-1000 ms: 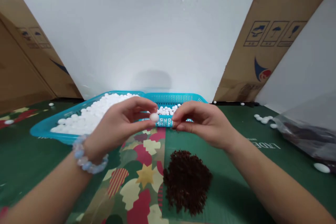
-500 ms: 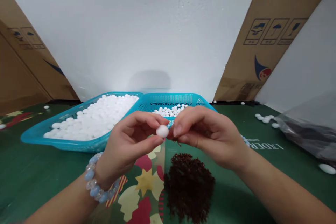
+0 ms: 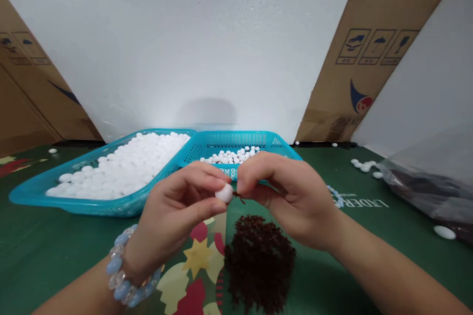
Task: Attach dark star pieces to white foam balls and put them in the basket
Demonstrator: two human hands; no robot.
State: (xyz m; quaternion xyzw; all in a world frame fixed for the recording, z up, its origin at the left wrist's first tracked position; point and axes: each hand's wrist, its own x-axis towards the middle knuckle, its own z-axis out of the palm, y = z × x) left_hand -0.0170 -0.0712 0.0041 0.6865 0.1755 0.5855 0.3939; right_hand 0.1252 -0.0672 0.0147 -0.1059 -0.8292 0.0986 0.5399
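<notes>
Between the thumb and fingers of my left hand (image 3: 177,206) is a white ball (image 3: 224,193). My right hand (image 3: 288,197) pinches a small dark brown piece (image 3: 239,197) against the ball's right side. Below the hands lies a pile of dark brown bits (image 3: 260,266) on the green table. A blue tray (image 3: 111,206) heaped with white balls (image 3: 129,167) stands at the left. Behind my hands, a blue basket (image 3: 284,145) holds smaller-looking white pieces (image 3: 231,156) with dark spots among them.
Loose white balls (image 3: 365,166) and a clear plastic bag (image 3: 424,192) with dark contents lie at the right. A white board (image 3: 207,49) and cardboard (image 3: 343,69) stand behind. A beaded bracelet (image 3: 336,197) is partly behind my right wrist.
The view has shifted a little to the right. My right fingers have turned, and the brown piece beside the ball now shows more clearly. The ball remains in my left hand.
</notes>
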